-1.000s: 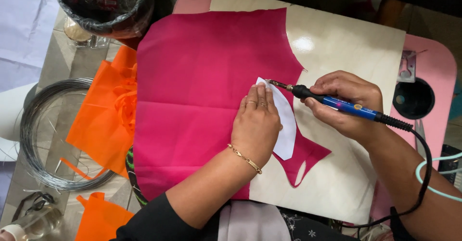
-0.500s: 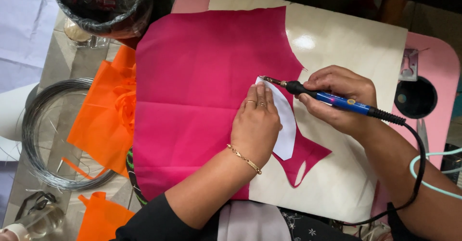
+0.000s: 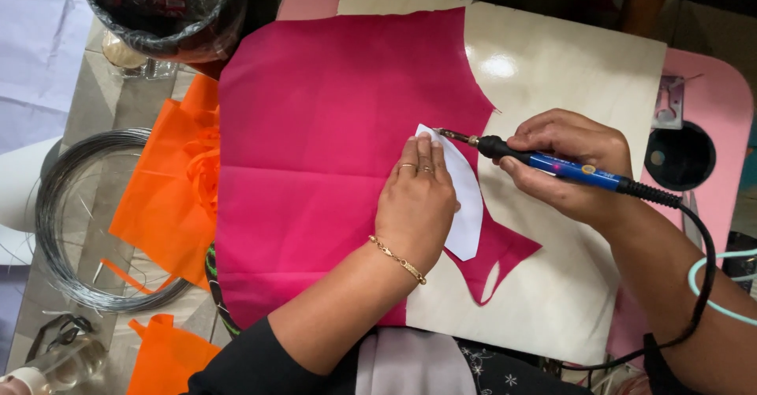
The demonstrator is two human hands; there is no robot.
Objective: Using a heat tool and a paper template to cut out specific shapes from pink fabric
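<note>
Left hand pins white template on pink fabric, right hand runs hot-tip tool along its top edge.

Left hand lies flat, fingers together, pressing the white paper template onto the pink fabric near the cream board's middle. Right hand is clamped on the blue-handled corded tool, tip touching the template's upper end just beside the left fingertips. Orange fabric and a wire coil lie off the board's left edge.

A home craft workspace: pink fabric on a board, orange scraps left, wire coil far left.
</note>
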